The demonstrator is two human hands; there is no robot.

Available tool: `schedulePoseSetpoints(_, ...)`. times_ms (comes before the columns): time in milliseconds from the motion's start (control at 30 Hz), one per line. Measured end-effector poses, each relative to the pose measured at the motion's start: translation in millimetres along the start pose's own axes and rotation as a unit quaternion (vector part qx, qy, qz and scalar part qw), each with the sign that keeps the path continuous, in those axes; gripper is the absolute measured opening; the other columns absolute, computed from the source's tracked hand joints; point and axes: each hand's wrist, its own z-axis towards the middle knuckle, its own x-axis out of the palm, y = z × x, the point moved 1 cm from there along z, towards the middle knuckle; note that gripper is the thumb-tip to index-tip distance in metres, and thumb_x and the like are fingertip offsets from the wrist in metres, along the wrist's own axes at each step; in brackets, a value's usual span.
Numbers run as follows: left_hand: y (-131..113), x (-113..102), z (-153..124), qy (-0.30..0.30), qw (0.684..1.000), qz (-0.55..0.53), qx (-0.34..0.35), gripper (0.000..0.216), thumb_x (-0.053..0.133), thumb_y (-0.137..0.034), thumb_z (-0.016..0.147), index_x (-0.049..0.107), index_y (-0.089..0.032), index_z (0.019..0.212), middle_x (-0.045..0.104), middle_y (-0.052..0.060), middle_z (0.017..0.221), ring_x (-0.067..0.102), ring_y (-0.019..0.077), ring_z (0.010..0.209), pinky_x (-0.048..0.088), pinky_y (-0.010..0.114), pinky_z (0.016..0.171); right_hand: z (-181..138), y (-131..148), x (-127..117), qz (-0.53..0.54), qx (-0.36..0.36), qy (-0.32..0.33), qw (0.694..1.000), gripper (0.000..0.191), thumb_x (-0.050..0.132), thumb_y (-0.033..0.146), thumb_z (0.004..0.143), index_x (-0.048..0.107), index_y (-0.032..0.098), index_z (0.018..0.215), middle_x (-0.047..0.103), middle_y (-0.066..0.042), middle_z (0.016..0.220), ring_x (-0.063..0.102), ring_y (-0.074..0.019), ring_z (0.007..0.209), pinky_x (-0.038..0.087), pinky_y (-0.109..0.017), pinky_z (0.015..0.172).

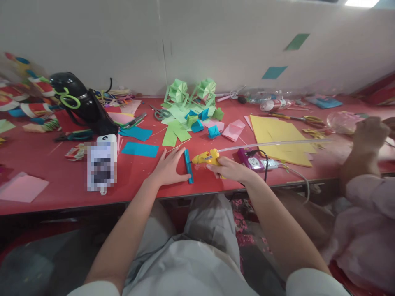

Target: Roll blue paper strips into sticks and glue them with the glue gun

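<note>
My right hand (226,167) is wrapped round the handle of a yellow hot glue gun (206,157), a long clear glue stick (271,143) jutting from its back. The gun's nozzle points left at a narrow blue folded paper strip (188,166) lying upright to me on the table; whether it touches cannot be seen clearly. With thumb at the near end and forefinger by the far end, my left hand (167,167) steadies this strip. Beyond it lie flat blue paper (140,149), green paper pieces (176,133) and small blue folded shapes (213,131).
A purple power strip (251,160) with cords sits right of the gun, near yellow sheets (277,135). Green paper models (178,91) stand by the wall. A black bottle (82,102) and phone (103,164) are on the left. Another person's hand (368,137) rests at the right.
</note>
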Motion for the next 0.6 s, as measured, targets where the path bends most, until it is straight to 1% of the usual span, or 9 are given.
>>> schedulePoseSetpoints(67, 0.7, 0.8, 0.0, 0.0, 1.0, 0.002, 0.001, 0.102, 0.067, -0.062, 0.077, 0.019, -0.027, 0.159, 0.024, 0.008, 0.168, 0.018, 0.0318, 0.156, 0.003, 0.055, 0.127, -1.3, -2.7, 1.0, 0.003, -0.009, 0.01, 1.0, 0.04, 0.054, 0.055, 0.091, 0.057, 0.02, 0.071, 0.066, -0.006, 0.072, 0.064, -0.02, 0.069, 0.049, -0.031, 0.072)
schedulePoseSetpoints(133, 1.1, 0.9, -0.2, -0.001, 1.0, 0.002, 0.002, 0.101, 0.067, -0.062, 0.077, 0.019, -0.027, 0.16, 0.025, 0.008, 0.167, 0.018, 0.0317, 0.155, 0.003, 0.055, 0.127, -3.2, -5.2, 1.7, -0.001, -0.011, 0.006, 1.0, 0.04, 0.054, 0.056, 0.09, 0.058, 0.021, 0.073, 0.066, -0.005, 0.071, 0.064, -0.0204, 0.069, 0.049, -0.032, 0.072)
schedulePoseSetpoints(267, 1.2, 0.2, -0.6, 0.0, 1.0, -0.001, 0.001, 0.102, 0.067, -0.062, 0.077, 0.019, -0.027, 0.16, 0.024, 0.008, 0.168, 0.019, 0.0326, 0.155, 0.003, 0.056, 0.126, -8.8, -9.6, 3.7, -0.016, -0.015, 0.009, 1.0, 0.042, 0.054, 0.06, 0.088, 0.058, 0.021, 0.072, 0.065, -0.005, 0.069, 0.063, -0.0213, 0.069, 0.049, -0.033, 0.069)
schedulePoseSetpoints(467, 0.9, -0.3, -0.5, 0.002, 1.0, -0.001, 0.0, 0.102, 0.067, -0.064, 0.077, 0.02, -0.026, 0.16, 0.024, 0.008, 0.167, 0.019, 0.0307, 0.155, 0.003, 0.056, 0.127, -20.6, -12.6, 7.2, -0.057, 0.009, 0.001, 0.998, 0.049, 0.053, 0.067, 0.086, 0.054, 0.022, 0.068, 0.059, -0.002, 0.065, 0.058, -0.0184, 0.064, 0.044, -0.031, 0.062)
schedulePoseSetpoints(600, 0.8, -0.7, -0.5, 0.001, 1.0, 0.001, 0.004, 0.101, 0.065, -0.067, 0.078, 0.021, -0.026, 0.159, 0.024, 0.008, 0.167, 0.018, 0.0303, 0.156, 0.004, 0.056, 0.127, -28.8, -11.7, 7.9, -0.078, 0.01, 0.002, 0.997, 0.049, 0.051, 0.066, 0.087, 0.054, 0.021, 0.069, 0.06, -0.002, 0.067, 0.059, -0.0188, 0.068, 0.043, -0.03, 0.063)
